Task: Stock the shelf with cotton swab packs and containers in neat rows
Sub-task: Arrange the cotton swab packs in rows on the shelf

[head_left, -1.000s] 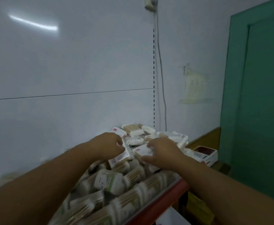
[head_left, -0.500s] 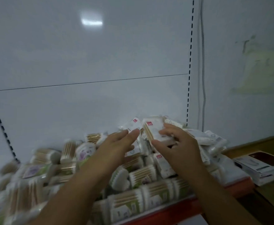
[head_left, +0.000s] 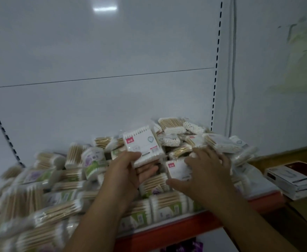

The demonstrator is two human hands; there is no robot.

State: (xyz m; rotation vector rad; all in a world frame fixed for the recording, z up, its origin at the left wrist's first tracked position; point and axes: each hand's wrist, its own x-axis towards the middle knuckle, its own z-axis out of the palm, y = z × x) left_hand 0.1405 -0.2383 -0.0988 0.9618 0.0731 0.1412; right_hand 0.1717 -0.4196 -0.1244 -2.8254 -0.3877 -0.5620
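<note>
Holding one white pack (head_left: 143,147) in the left hand (head_left: 129,172): thumb on the front face, fingers curled under its lower edge, pack tilted up and clear of the pile (head_left: 72,180), over the middle of the shelf (head_left: 185,229). Right hand (head_left: 206,171) lies flat with fingers spread on the heap toward the shelf's right end, palm over a second white pack (head_left: 177,169). Its fingers look straight, so it presses rather than grips, with the thumb along that pack's near edge. Stock is not in rows yet: packs lie criss-cross from the back panel (head_left: 112,106) to the red front edge, stacked several deep at the back right corner. Front row (head_left: 167,208) along the front edge is roughly lined up, rest is loose. Risks, as I judge them: heap is slippery film on film, so pulling the second white pack out from under the right hand could shift the ones leaning on it. Some could go over the right end toward the box (head_left: 294,179), or over the front edge. Left grip is only on the pack's bottom edge, so a quick swing could let it pivot out. Left end of the shelf is blurred, can't tell how things lie there.
</note>
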